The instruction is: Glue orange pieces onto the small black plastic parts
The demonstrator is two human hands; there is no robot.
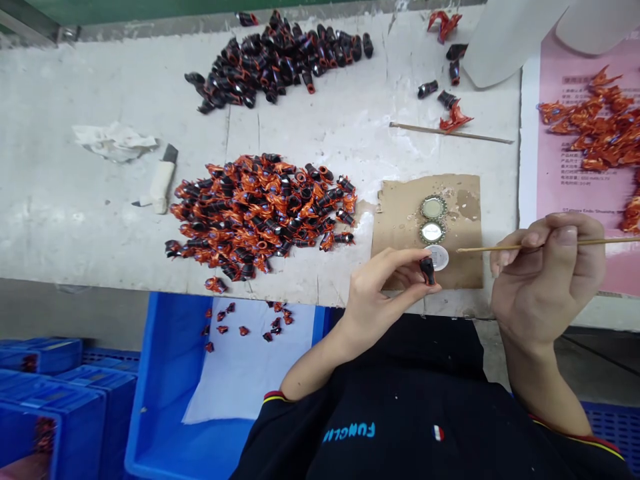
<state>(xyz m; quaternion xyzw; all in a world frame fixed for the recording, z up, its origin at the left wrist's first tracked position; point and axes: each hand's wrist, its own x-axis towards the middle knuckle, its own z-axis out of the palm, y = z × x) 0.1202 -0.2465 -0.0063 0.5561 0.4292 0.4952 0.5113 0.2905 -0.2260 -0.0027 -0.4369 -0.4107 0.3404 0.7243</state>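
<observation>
Pinched between the thumb and fingers of my left hand [383, 287] is a small black plastic part [427, 269], held over the near part of a brown cardboard piece [400, 213]. My right hand [550, 280] grips a thin wooden stick [520, 247], its tip pointing left, apart from the black part. On the cardboard, two bottle caps [433, 232] and a white round disc [440, 257] form a column just beyond my left fingertips. Left of the cardboard lies a heap of orange-and-black parts [265, 207].
Black parts [275, 60] are piled at the table's far side. Another stick [450, 132] lies beyond the cardboard. Orange pieces [595, 127] rest on a pink printed sheet [550, 187] at right. A blue bin [165, 373] with paper and several parts stands below the table edge.
</observation>
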